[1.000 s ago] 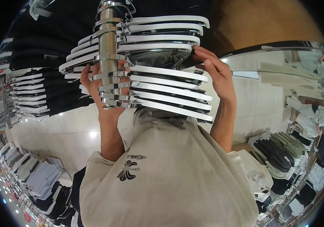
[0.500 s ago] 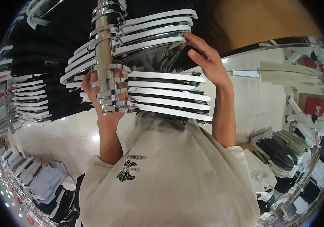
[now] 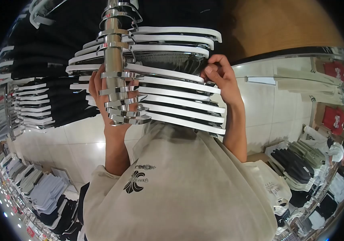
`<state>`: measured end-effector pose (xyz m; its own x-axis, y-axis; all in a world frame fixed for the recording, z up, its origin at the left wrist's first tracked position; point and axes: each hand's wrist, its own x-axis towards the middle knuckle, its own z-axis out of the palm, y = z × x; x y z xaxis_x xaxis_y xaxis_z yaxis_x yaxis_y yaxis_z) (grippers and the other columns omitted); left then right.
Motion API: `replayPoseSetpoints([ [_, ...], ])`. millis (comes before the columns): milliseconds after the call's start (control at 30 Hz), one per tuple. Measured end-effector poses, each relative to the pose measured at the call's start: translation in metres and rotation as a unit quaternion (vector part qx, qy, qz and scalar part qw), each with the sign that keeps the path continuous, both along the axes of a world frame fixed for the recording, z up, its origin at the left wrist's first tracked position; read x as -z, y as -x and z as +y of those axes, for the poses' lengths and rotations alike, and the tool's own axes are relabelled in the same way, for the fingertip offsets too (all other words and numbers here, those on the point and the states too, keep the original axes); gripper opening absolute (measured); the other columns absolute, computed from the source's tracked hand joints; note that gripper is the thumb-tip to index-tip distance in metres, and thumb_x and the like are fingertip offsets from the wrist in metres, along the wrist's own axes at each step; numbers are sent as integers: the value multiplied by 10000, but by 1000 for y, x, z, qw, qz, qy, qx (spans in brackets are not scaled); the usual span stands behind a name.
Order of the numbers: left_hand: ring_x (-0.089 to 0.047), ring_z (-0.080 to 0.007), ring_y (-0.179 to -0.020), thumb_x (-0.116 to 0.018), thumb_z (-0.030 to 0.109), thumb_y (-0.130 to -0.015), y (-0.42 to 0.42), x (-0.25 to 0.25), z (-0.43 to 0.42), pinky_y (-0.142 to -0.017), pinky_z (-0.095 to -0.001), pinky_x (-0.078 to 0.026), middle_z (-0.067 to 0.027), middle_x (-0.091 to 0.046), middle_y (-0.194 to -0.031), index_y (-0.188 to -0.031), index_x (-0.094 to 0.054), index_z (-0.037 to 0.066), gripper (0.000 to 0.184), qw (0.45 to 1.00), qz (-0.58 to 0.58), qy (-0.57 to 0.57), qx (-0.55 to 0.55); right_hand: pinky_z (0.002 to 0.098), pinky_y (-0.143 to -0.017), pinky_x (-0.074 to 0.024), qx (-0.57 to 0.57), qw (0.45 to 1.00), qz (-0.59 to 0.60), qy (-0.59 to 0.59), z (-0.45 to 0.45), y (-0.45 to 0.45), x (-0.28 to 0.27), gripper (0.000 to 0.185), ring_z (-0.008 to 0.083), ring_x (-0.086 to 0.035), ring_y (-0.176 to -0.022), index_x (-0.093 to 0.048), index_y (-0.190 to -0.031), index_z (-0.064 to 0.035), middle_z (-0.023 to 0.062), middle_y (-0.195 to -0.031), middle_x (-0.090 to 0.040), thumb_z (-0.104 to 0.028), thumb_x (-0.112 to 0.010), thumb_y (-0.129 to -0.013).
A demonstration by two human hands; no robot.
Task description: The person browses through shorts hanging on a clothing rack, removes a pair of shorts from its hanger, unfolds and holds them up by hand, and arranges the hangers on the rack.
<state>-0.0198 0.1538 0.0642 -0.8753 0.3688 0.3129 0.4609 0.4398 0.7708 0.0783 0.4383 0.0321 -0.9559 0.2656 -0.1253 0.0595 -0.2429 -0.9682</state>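
A chrome rail carries several white clothes hangers with dark garments, their metal hooks around it. My right hand is at the right ends of the hangers, thumb and forefinger curled together at the tip of one hanger next to a dark grey pleated garment. My left hand is under the rail, its fingers bent around the left side of the nearer hangers; the rail and hooks partly hide it.
Black clothes on white hangers hang at the left. Racks of folded or hung garments stand at lower left, with more clothes at lower right. A brown surface lies beyond, and pale floor tiles show below.
One hanger has come toward me, joining the nearer group. My right hand has moved slightly down, its fingers curling inward. The farther hangers have shifted down and right; my left hand stays near the rail.
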Motion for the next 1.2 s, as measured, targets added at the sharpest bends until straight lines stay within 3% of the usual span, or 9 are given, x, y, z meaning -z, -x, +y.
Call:
replayPoseSetpoints([
  [167, -376, -368, -1208, -658, 525, -747, 6, 7, 7, -1004, -503, -295, -148, -515, -1216, -1194, -585, 84, 632, 997, 62, 6, -47, 273, -753, -472, 7, 1000, -11, -7, 0, 4, -3, 364, 135, -606, -770, -473, -1272, -56, 64, -888, -654, -125, -619, -945],
  [400, -460, -282, -1160, -748, 482, -702, 8, 5, 9, -1001, -418, -382, -107, -510, -1215, -1223, -552, 91, 680, 994, -62, -84, -29, 280, -841, -458, 29, 981, -12, -193, 7, 3, 6, 405, 131, -583, -955, -536, -1303, -34, 76, -1067, -622, -91, -645, -917],
  [533, -508, -234, -1132, -799, 458, -677, 7, 8, 12, -1000, -370, -431, -83, -507, -1215, -1241, -533, 96, 721, 973, -150, -171, -34, 262, -861, -447, 53, 986, -11, -155, 2, 5, -4, 428, 135, -532, -1025, -574, -1302, -94, 63, -1122, -543, -102, -678, -887],
  [600, -530, -211, -1117, -806, 441, -683, 7, 8, 11, -998, -344, -447, -75, -511, -1218, -1245, -525, 96, 717, 990, -86, -108, -27, 272, -899, -440, 51, 993, -13, -101, 1, 6, -2, 450, 147, -532, -1044, -551, -1326, -86, 75, -1124, -555, -130, -674, -895],
  [700, -551, -192, -1104, -780, 420, -720, 6, 1, 8, -997, -321, -450, -74, -524, -1230, -1248, -516, 92, 675, 1000, 8, 4, -10, 321, -1027, -386, 38, 997, -34, -51, -4, 4, -3, 481, 202, -495, -1215, -491, -1379, -60, 105, -1355, -517, -247, -593, -947],
  [833, -513, -229, -1141, -693, 475, -775, 3, -30, 14, -1004, -402, -390, -102, -533, -1253, -1268, -518, 74, 658, 999, -40, 20, 14, 318, -967, -424, 66, 997, -24, 17, -9, 4, -1, 479, 179, -534, -1101, -492, -1358, -30, 90, -1186, -586, -287, -577, -962],
  [967, -470, -296, -1148, -613, 553, -788, 16, 13, -4, -1000, -481, -301, -154, -519, -1260, -1279, -515, 39, 718, 978, 180, 108, -7, 298, -960, -411, 20, 998, -59, 27, -5, -1, -5, 454, 159, -538, -1063, -521, -1331, -34, 73, -1117, -598, -318, -545, -977],
  [1100, -441, -324, -1162, -604, 566, -777, 10, 11, -2, -1001, -486, -280, -183, -501, -1266, -1281, -509, 22, 748, 992, 92, 75, -32, 243, -806, -449, 0, 995, -33, -93, 0, -1, 9, 452, 127, -583, -889, -533, -1329, -33, 38, -963, -626, -330, -527, -988],
  [1200, -435, -325, -1164, -614, 555, -770, 7, 6, 0, -1001, -482, -281, -182, -498, -1269, -1282, -509, 23, 747, 997, 52, 48, -28, 252, -859, -411, 53, 997, -41, -35, -7, -3, 8, 509, 112, -543, -903, -441, -1410, -67, 25, -930, -599, -281, -577, -969],
])
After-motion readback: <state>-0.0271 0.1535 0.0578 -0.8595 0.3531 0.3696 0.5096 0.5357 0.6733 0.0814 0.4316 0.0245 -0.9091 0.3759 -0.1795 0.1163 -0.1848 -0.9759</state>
